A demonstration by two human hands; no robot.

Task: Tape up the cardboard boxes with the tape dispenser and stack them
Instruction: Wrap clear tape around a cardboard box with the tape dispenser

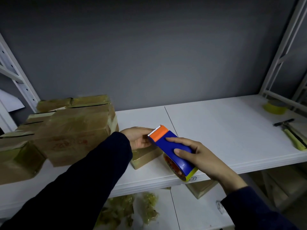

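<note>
Near, at five o'clock: grips the blue plastic tape dispenser with the orange toothed head [172, 146] in the right hand [199, 156], fingers [173, 139] wrapped over its back, tilting it low onto the small brown cardboard box [146, 157] on the white shelf [224, 130], probably to lay tape. At centre, clamps the left hand [137, 137] on that box's far end, seemingly steadying it against the pull. Farther, at nine o'clock, shows taped brown cardboard boxes [74, 130] piled aside.

Nothing legible. Faint red print [69, 142] on large cardboard box [74, 123]: unreadable. Shelf-edge label [192, 178]: unreadable.
</note>
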